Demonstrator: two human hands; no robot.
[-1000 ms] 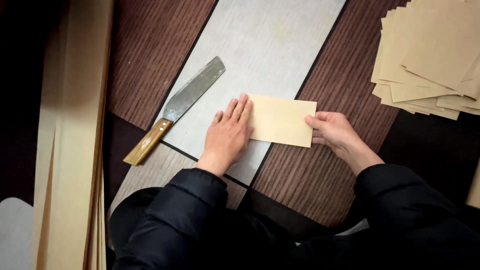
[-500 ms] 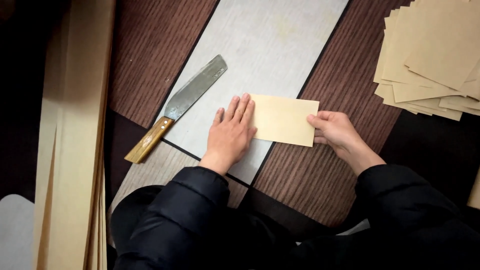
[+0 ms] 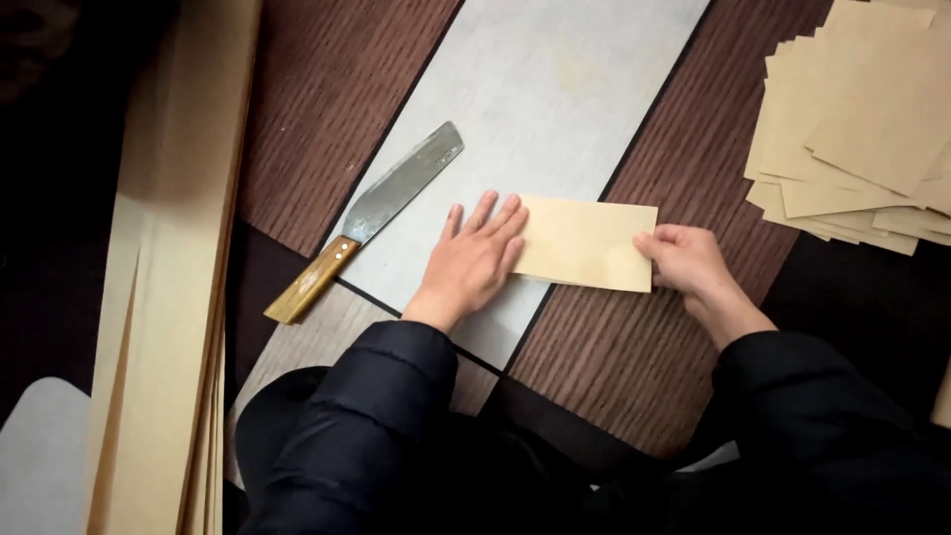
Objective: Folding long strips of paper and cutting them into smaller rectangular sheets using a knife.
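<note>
A folded tan paper rectangle [image 3: 586, 242] lies across the edge of a pale grey board [image 3: 535, 109] and the brown wood-grain surface [image 3: 614, 367]. My left hand [image 3: 474, 263] lies flat with fingers together on the paper's left end, pressing it down. My right hand [image 3: 688, 260] pinches the paper's right edge between thumb and fingers. A broad-bladed knife with a wooden handle [image 3: 367, 220] rests on the board just left of my left hand, untouched.
A fanned stack of tan paper sheets [image 3: 862, 129] sits at the upper right. Long tan paper strips [image 3: 168, 297] run down the left side. A pale grey object [image 3: 35, 456] shows at the bottom left corner.
Both hands and the paper stay almost where they were; my left hand's fingers have slid very slightly along the paper. The knife has not moved.
</note>
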